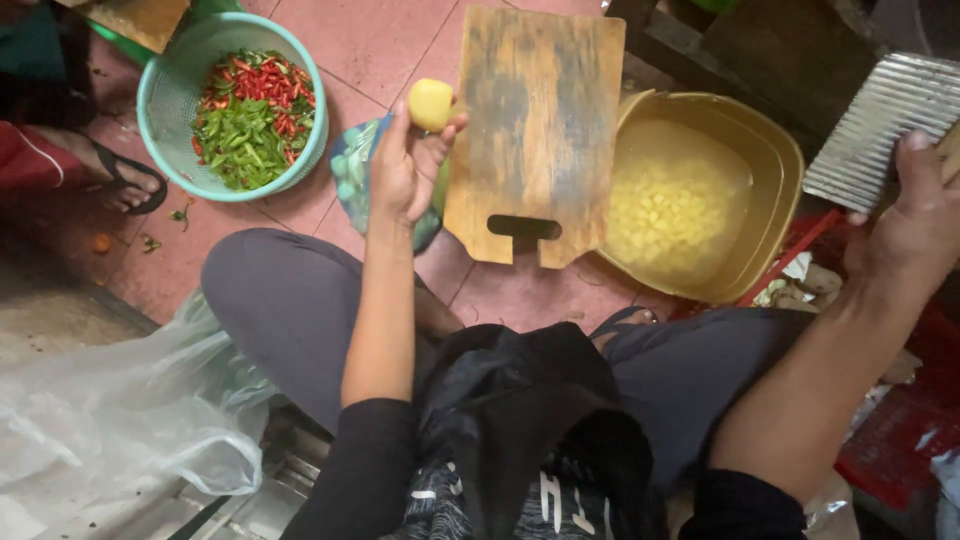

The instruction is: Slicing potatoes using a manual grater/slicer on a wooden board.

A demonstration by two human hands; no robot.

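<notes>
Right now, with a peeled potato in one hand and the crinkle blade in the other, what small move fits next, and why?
Probably lower the potato in the left hand onto the bare wooden cutting board. The right hand already holds the crinkle cutter raised, and cut pieces soak in the yellow basin.

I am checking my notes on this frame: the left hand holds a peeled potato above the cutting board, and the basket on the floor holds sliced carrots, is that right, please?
Not quite. The head view shows the basket holds cut red and green chillies, not carrots. The rest stands: the left hand holds a peeled potato at the cutting board's upper left edge.
</notes>
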